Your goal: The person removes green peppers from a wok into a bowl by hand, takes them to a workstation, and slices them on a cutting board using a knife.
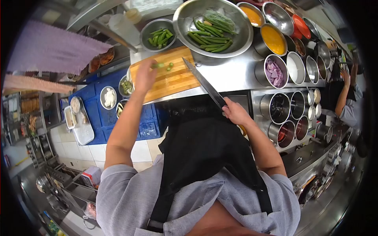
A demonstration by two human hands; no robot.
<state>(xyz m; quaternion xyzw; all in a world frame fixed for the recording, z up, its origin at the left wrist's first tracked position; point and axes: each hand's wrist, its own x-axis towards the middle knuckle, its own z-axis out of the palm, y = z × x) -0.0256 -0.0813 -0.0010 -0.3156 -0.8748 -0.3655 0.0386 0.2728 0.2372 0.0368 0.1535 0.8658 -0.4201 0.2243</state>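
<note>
Head view: your right hand point(238, 113) is wrapped firmly around the handle of the long knife point(205, 83), whose blade slants across the right edge of the cutting board point(179, 78), its tip close to the far right corner. Your left hand point(145, 76) is over the board's left edge, fingers reaching inward beside the cut green pieces point(170, 65), which lie toward the far edge; whether those fingers are apart or clamped on a piece, you cannot tell (the hand is blurred). Beyond the board's far edge, on the steel counter point(224, 74), stand a small bowl point(144, 37) of green pods and, to its right, a large bowl point(243, 33) with longer ones. The step in hand looks like cutting these pods, perhaps sorting pieces between cuts, as the blade is well apart from your left fingers. The next move seems to call for a settled left grip, fingertips tucked back, before the edge comes near.
</note>
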